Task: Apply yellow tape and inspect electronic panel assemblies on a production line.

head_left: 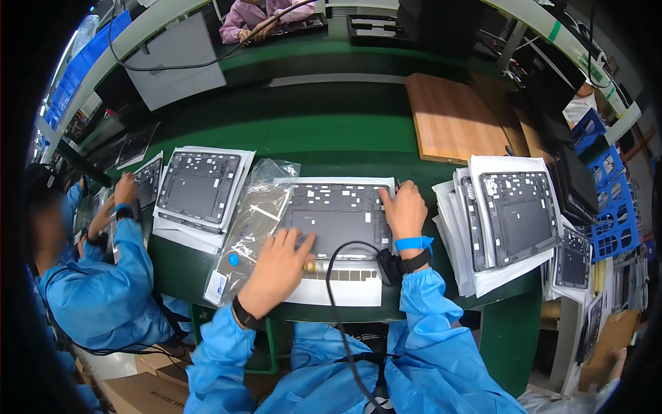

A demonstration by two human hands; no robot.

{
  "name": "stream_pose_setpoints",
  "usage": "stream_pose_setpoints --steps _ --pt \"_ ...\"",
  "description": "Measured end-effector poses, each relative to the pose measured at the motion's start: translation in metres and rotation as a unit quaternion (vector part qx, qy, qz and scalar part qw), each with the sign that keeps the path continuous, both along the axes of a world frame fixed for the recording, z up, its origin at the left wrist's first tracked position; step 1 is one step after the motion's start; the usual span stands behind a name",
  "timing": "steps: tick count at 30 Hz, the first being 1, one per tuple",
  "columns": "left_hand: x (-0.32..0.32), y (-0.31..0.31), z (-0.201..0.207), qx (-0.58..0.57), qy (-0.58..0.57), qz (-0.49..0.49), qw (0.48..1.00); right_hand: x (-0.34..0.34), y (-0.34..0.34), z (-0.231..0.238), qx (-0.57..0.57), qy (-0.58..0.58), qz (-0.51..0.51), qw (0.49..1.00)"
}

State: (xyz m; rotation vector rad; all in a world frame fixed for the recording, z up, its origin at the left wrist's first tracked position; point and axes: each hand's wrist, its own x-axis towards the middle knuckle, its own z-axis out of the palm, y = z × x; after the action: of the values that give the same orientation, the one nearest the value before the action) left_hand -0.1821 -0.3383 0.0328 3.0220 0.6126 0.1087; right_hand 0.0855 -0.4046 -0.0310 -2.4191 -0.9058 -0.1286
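A dark grey tablet housing [338, 224] with small white pads lies flat before me, over a white sheet. My right hand [405, 215] grips its upper right edge, thumb on the face and fingers at the side. My left hand [274, 270] is open, fingers apart over the housing's lower left corner; whether they press on it I cannot tell. Below the housing shows a white sheet [331, 292] with a row of small beige-grey stickers. A clear plastic bag [238, 238] with a blue dot lies left of it, close to my left hand.
Stacked housings with white sleeves stand left [196, 186] and right [517, 221]. A wooden board [452, 117] lies at the far right, near blue crates [614, 214]. A black cable hangs before my right wrist. A co-worker [103, 276] sits at left, another person [258, 21] across the bench.
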Motion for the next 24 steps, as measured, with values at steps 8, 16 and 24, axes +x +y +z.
stream_pose_setpoints --steps 8,16,24 --pt "-0.020 -0.016 -0.042 0.007 -0.053 0.034 0.998 -0.002 -0.017 0.016 -0.049 0.060 0.004 0.997" --pt "-0.023 -0.022 -0.049 0.029 -0.080 0.041 0.996 -0.003 -0.040 0.009 -0.078 0.141 0.067 0.985" --pt "-0.028 0.029 -0.099 -0.257 -0.291 0.202 0.899 -0.035 -0.057 0.047 0.304 0.176 0.098 0.931"
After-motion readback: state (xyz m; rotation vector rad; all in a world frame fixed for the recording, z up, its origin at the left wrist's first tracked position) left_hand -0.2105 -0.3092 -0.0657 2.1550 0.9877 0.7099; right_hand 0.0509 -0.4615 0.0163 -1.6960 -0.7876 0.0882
